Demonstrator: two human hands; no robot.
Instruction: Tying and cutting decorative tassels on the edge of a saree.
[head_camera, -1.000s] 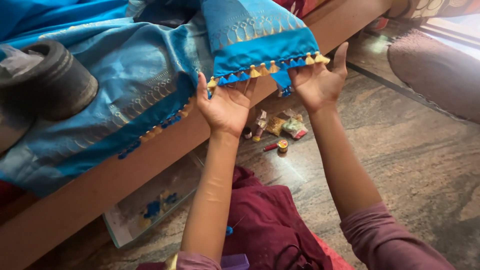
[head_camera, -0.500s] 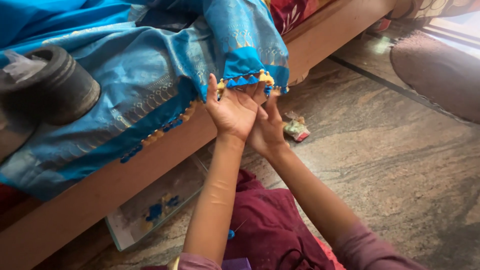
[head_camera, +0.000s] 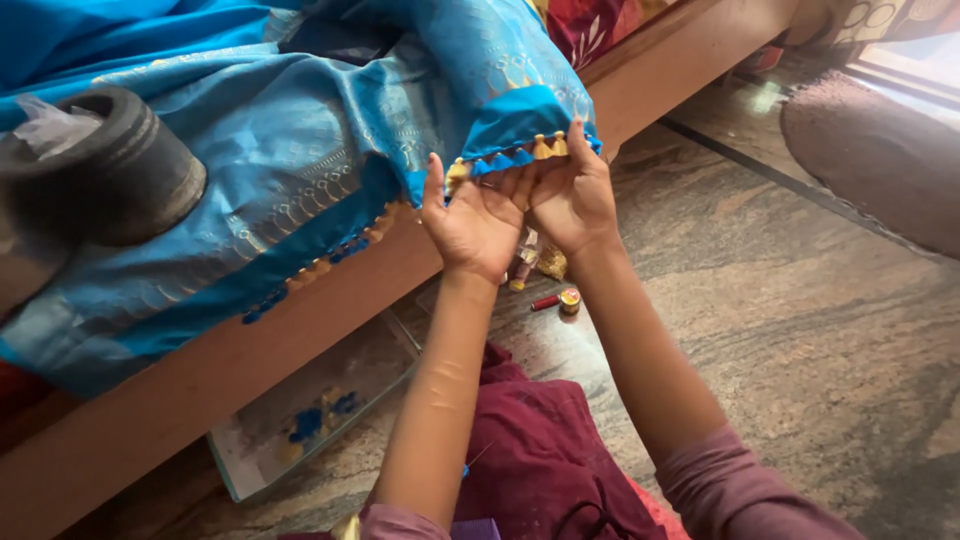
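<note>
A blue patterned cloth (head_camera: 300, 150) lies draped over a wooden bed frame (head_camera: 200, 370). Its hanging edge carries a row of small yellow and blue tassels (head_camera: 520, 155). My left hand (head_camera: 475, 220) and my right hand (head_camera: 575, 195) are raised side by side, palms up, under that edge. The fingers of both hands pinch the tasselled border, the left at its left end, the right at its right end.
A dark round ribbed pot (head_camera: 120, 170) with a crumpled plastic bag in it rests on the cloth at left. On the stone floor lie a small thread spool (head_camera: 570, 298), a red stick (head_camera: 545, 302) and a clear box (head_camera: 310, 415) of blue bits. A round mat (head_camera: 880, 150) lies at right.
My hands, apart a second ago with the border stretched wide, have come together. The tasselled edge is now gathered into a short span between them.
</note>
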